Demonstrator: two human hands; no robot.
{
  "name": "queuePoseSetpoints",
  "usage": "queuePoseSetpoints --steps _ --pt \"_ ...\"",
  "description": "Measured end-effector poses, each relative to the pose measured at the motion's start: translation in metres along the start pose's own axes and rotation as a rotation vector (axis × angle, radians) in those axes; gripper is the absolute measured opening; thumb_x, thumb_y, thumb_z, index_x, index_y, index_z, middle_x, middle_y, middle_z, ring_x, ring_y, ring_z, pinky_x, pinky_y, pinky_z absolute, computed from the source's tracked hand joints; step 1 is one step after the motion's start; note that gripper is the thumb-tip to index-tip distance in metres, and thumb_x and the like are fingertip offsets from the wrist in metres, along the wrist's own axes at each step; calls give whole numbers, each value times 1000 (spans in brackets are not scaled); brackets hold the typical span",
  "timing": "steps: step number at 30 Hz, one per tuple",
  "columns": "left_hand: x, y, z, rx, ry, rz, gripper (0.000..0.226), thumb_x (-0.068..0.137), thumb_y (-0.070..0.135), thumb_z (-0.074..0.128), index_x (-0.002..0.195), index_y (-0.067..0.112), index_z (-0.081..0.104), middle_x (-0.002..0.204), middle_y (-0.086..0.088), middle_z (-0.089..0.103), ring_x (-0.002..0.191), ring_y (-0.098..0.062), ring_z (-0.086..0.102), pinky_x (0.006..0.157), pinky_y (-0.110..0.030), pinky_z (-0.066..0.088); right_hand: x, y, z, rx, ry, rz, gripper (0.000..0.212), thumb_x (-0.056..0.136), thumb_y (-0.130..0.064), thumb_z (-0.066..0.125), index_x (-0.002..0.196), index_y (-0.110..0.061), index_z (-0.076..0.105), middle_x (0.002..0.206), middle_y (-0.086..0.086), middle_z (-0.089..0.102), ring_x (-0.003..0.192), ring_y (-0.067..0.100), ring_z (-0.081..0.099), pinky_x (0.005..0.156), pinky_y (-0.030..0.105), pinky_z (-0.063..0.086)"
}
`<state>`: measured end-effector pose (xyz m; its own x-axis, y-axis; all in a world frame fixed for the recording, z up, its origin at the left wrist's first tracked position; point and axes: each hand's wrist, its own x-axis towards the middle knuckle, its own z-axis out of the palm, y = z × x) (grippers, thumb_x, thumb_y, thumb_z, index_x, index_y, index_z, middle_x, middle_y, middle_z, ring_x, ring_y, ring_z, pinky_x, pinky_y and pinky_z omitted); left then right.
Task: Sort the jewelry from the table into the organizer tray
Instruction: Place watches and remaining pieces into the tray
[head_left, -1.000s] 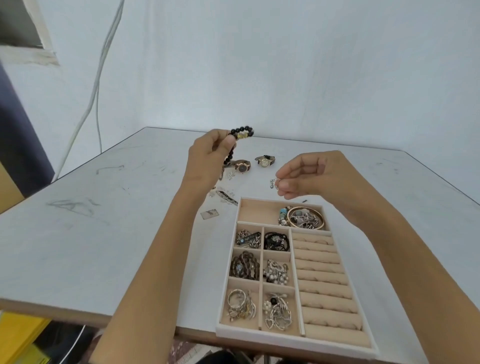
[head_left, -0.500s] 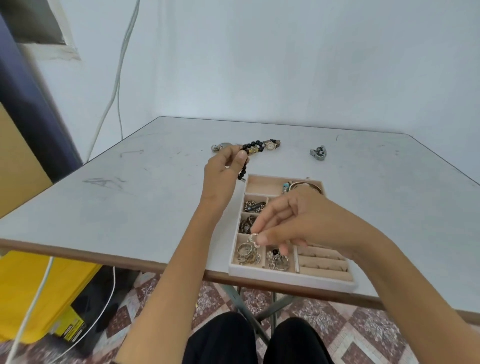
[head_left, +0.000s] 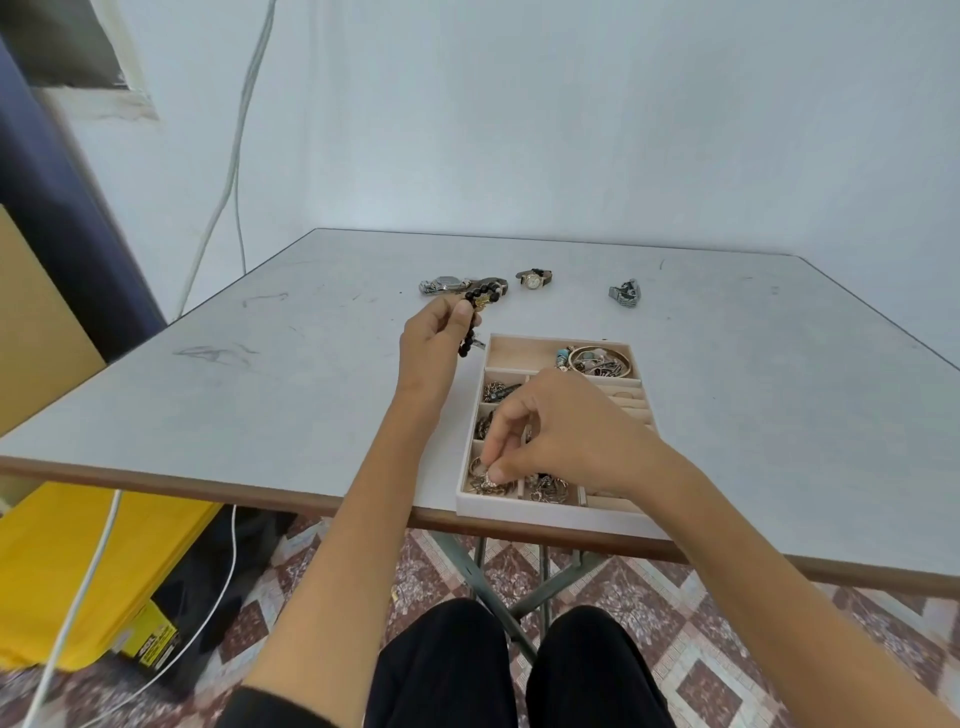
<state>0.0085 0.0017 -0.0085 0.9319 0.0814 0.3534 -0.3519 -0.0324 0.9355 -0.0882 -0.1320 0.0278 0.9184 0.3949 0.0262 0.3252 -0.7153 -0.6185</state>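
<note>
Beads of the black bracelet dangle from the left hand, thumb and forefinger pinching the strand above the table, just off the far-left corner of the organizer tray. Over to the right hand, low in the tray's near-left compartment, thumb and fingertips pressed together on a small silvery piece right at the heap there. Far side of the table, apart from the tray: silver watch, gold-faced watch, grey watch, left to right.

Black trousers are worn; the left grip, right grip and forearms are left bare; a dark sleeve edge is seen.
</note>
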Motion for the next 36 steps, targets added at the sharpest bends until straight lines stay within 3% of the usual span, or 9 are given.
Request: queuePoseSetpoints --steps 3,7,10,15,19,23,26,31,36 --pt "0 -2 0 10 -12 0 27 98 15 48 72 19 57 74 1 56 68 -13 42 65 -26 34 1 0 1 -36 39 2 10 67 -20 84 73 -24 78 64 -6 70 52 -1 56 61 26 49" --pt "1 -2 0 11 -15 5 24 98 15 48 76 17 59 73 2 56 67 -12 43 64 -25 35 -1 0 2 -73 15 -11 6 72 -22 80 77 -24 78 66 -7 71 47 -5 52 55 18 38" --pt "1 -2 1 18 -19 4 24 98 15 48 76 16 59 73 2 57 65 -11 43 61 -22 36 -6 1 0 28 28 -40 5 77 -20 76 81 -21 79 73 -7 72 51 -5 54 57 17 40" --pt "0 -4 1 54 -68 2 24 98 19 50 76 19 59 73 2 57 66 -10 45 65 -24 36 -34 20 -21 283 365 -27 13 85 -26 69 94 -32 75 90 -15 72 71 -1 60 69 10 48" --pt "-1 -3 3 50 -85 -13 18 98 19 49 85 14 60 77 7 60 62 5 50 62 -10 37 -62 70 -34 299 689 147 20 90 -17 61 96 -32 73 104 -16 70 98 3 62 84 27 48" --pt "-3 0 4 33 -91 0 16 99 18 49 93 8 60 79 6 60 59 11 50 61 -3 37 -71 107 -31 27 556 302 28 97 -21 51 119 -37 59 139 -7 50 133 14 40 107 29 29" --pt "-5 5 3 -36 -111 10 16 99 18 48 99 8 60 82 7 61 66 6 53 65 -7 41 -66 111 -25 -191 358 329 38 100 -37 39 137 -36 45 154 -7 30 145 9 17 118 39 4" --pt "-17 15 -4 -302 -178 -1 17 100 17 43 90 12 56 89 5 62 70 -6 54 77 -24 45 -64 113 -25 -252 312 339 43 99 -47 31 141 -39 41 156 -6 26 145 8 15 119 40 3" --pt "-33 29 -17 -407 -292 -110 12 97 13 48 105 16 57 99 1 70 79 -9 61 75 -23 50 -65 117 -24 -252 314 330 44 98 -51 32 140 -41 42 156 -8 27 145 7 16 119 39 4"
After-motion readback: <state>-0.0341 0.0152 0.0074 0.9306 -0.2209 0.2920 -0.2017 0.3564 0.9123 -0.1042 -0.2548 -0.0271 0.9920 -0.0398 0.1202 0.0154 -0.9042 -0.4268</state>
